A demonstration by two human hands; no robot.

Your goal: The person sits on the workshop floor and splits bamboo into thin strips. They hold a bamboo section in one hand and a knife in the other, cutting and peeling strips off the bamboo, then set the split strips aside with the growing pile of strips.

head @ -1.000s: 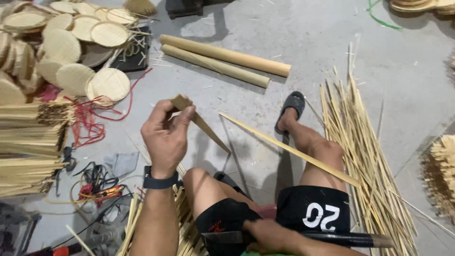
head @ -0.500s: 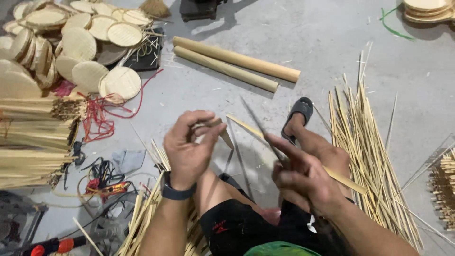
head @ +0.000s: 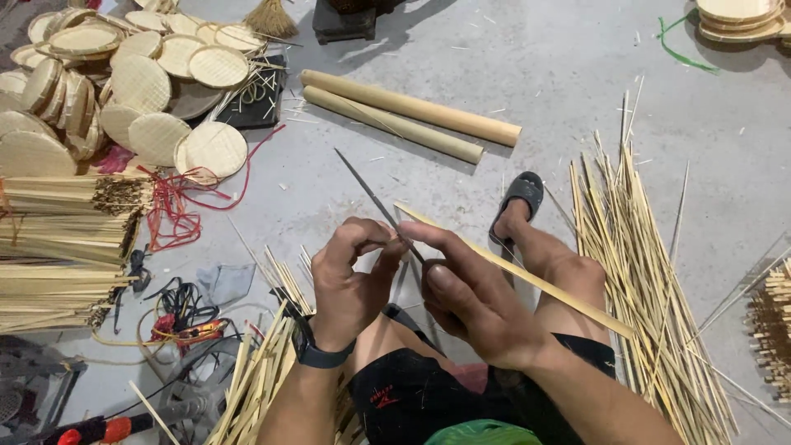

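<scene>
Knife blade [head: 375,198] sits pinched in your right hand [head: 478,309], while your left hand [head: 350,284] has its fingers closed on the bamboo strip [head: 527,276] over your knee; splitting looks barely begun, most strips [head: 651,272] untouched.

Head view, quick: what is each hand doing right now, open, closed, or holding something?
Left hand: closed, pinching the end of the bamboo strip.
Right hand: closed on the knife, blade pointing away.
</scene>
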